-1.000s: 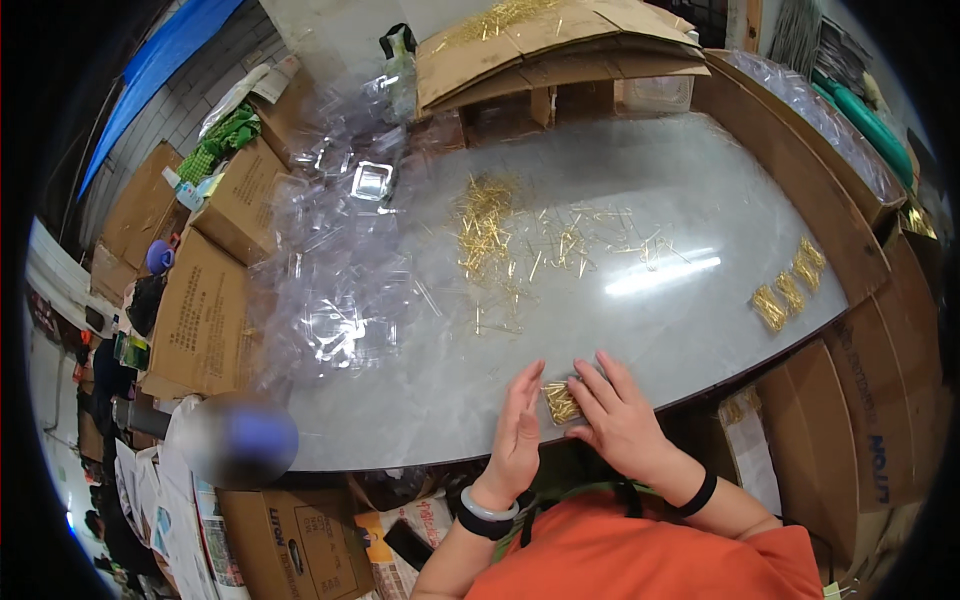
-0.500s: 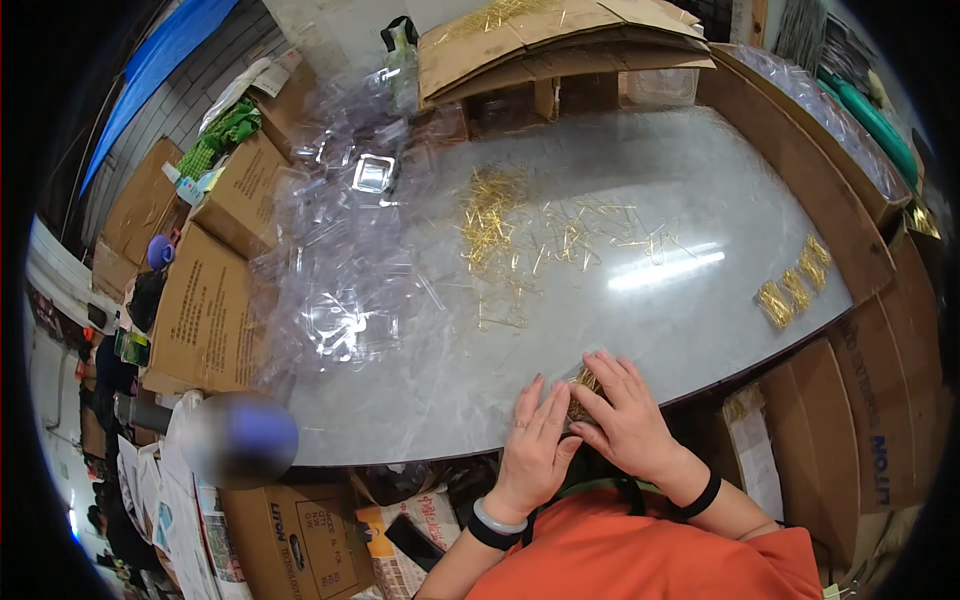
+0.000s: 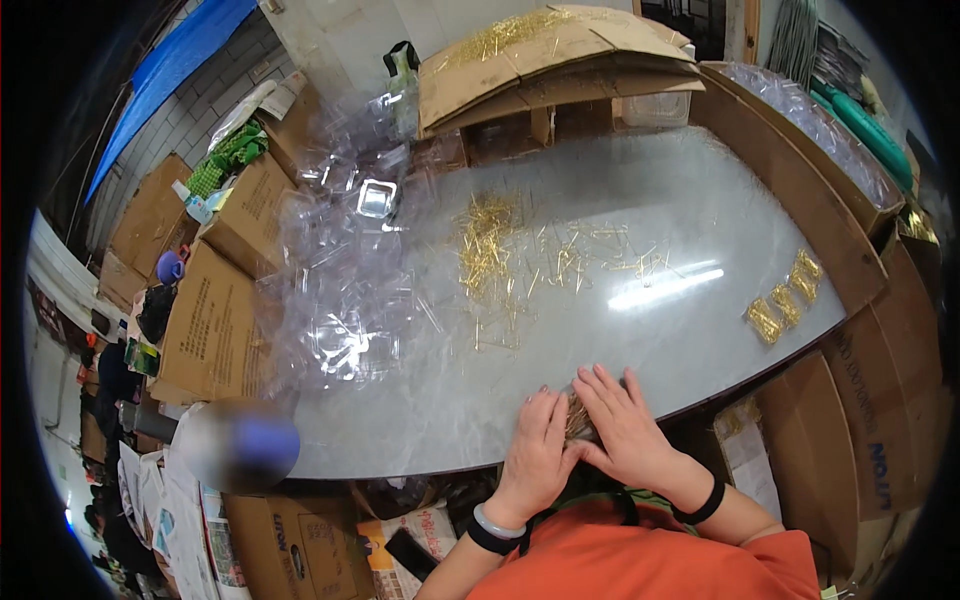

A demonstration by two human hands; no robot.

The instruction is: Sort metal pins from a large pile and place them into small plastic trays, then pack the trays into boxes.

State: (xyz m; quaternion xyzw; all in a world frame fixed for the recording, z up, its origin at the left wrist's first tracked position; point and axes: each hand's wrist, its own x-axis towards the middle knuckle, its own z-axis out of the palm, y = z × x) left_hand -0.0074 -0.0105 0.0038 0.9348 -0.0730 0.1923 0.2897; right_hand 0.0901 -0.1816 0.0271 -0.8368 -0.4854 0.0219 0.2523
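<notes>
At the table's near edge, a bundle of gold wire hooks (image 3: pixel 577 418) lies pressed between my two hands and is mostly covered by them. My left hand (image 3: pixel 537 452) flanks it on the left, with fingers together and pointing forward. From the other side my right hand (image 3: pixel 622 428) presses against it, its fingers long over the bundle and the thumb near my left thumb. Farther up the grey tabletop (image 3: pixel 430 430) is a loose heap of gold wire hooks (image 3: pixel 487 245), with thinly scattered hooks (image 3: pixel 570 255) to its right.
Clear plastic boxes (image 3: pixel 345 260) pile up on the left of the table. Several neat gold bundles (image 3: pixel 785 305) lie by the right edge. Cardboard walls (image 3: pixel 800 190) border the right side, and folded cardboard (image 3: pixel 560 60) bearing more hooks stands at the back. Cartons (image 3: pixel 210 330) stand left.
My hands have closed in more evenly around the bundle, the left fingers now straighter and closer together. The whole view has tilted slightly, so the table sits lower in it.
</notes>
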